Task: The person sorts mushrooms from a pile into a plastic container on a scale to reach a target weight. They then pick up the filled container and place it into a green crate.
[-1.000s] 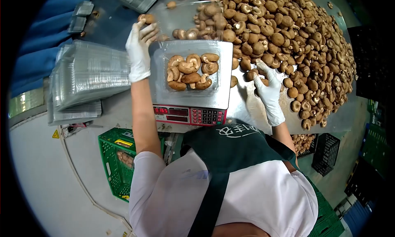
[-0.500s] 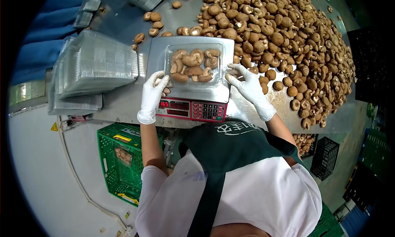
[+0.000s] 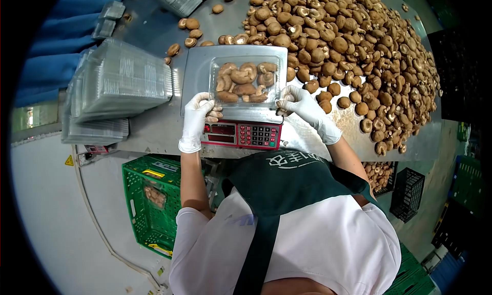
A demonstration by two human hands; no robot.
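Note:
A clear plastic tray (image 3: 246,101) of brown shiitake mushrooms (image 3: 242,76) is over the metal plate of a red digital scale (image 3: 197,85). My left hand (image 3: 197,118), in a white glove, has its fingers closed at the tray's near left corner. At the near right corner my gloved right hand (image 3: 307,109) pinches the tray's edge between thumb and fingers. Below the plate show the scale's lit red display (image 3: 220,133) and its keypad (image 3: 259,136).
A large heap of loose shiitake (image 3: 353,44) covers the table's right side. Stacked clear trays (image 3: 120,80) stand at the left. Below the table edge is a green crate (image 3: 136,208) with a filled tray (image 3: 155,196) inside. A black crate (image 3: 407,195) stands at lower right.
My right hand's fingers have closed in on the tray's corner, and my left fingers have curled at the other. The tray has shifted slightly right on the scale plate.

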